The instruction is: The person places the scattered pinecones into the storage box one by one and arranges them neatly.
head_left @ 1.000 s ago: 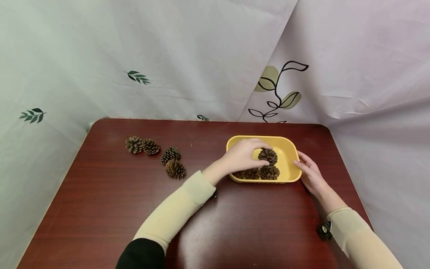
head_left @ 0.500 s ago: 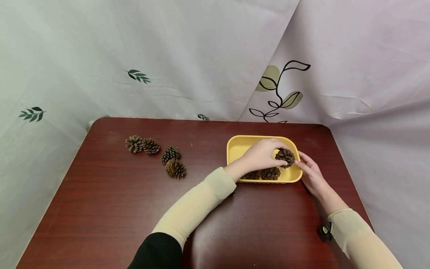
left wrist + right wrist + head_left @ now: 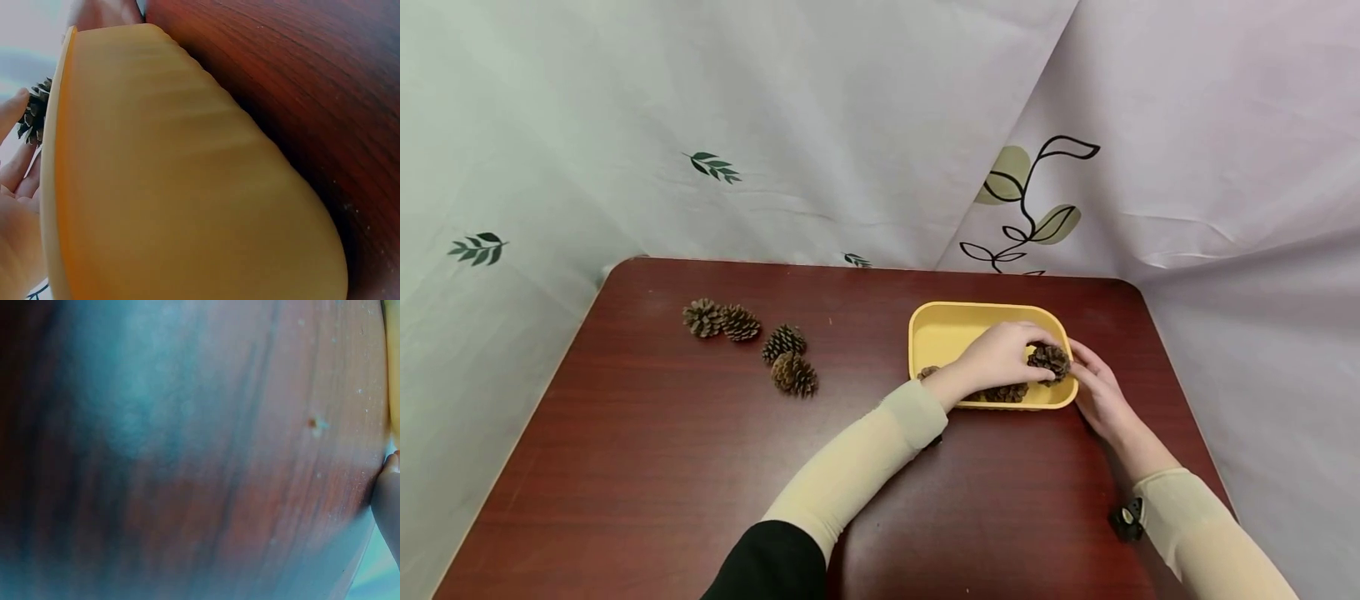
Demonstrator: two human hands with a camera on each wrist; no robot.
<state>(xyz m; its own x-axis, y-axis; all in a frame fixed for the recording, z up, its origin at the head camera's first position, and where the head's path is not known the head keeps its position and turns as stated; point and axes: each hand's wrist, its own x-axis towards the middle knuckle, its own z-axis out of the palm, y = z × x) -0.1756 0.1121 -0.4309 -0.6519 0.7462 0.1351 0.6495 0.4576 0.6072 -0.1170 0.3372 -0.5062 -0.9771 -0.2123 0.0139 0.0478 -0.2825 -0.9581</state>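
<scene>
In the head view, my left hand [image 3: 997,357] reaches over the yellow plastic basket [image 3: 951,327] and pinches a brown pine cone [image 3: 1049,363] between thumb and fingers at its right end. That same pine cone [image 3: 35,114] shows past the rim in the left wrist view, where the basket's outer wall [image 3: 181,156] fills the middle. My right hand [image 3: 1102,392] grips the basket's right end by the rim. More pine cones [image 3: 1006,392] lie along the basket's near side, partly hidden beneath my left hand and wrist.
Two touching pine cones [image 3: 721,320] lie at the table's back left, with another pair [image 3: 790,360] closer to the basket. The dark red wooden table [image 3: 647,450] ends at a pale curtain [image 3: 850,125] behind it.
My left hand has carried the pine cone rightward across the basket, from the middle to its right end. The right hand stays at the rim.
</scene>
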